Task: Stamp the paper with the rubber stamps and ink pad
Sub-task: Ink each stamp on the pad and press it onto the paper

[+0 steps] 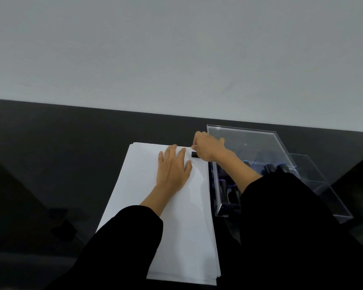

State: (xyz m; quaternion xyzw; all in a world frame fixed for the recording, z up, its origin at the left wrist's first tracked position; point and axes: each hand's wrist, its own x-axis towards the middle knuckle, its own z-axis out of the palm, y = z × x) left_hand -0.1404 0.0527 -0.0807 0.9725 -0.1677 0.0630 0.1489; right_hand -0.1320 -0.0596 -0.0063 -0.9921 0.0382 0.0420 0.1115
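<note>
A stack of white paper point(176, 216) lies lengthwise on the black table. My left hand point(173, 167) rests flat on its far end, fingers spread, holding nothing. My right hand point(206, 146) is at the paper's far right corner, fingers closed around a small black stamp point(194, 154) whose base touches the sheet. Only the stamp's lower block shows; the rest is hidden under my fingers. No ink pad can be made out.
A clear acrylic box point(247, 143) stands right of the paper, its lid up, with several dark stamp handles point(281, 167) inside. The black table point(61, 153) ends at a grey wall. Dark shapes sit at the left near edge.
</note>
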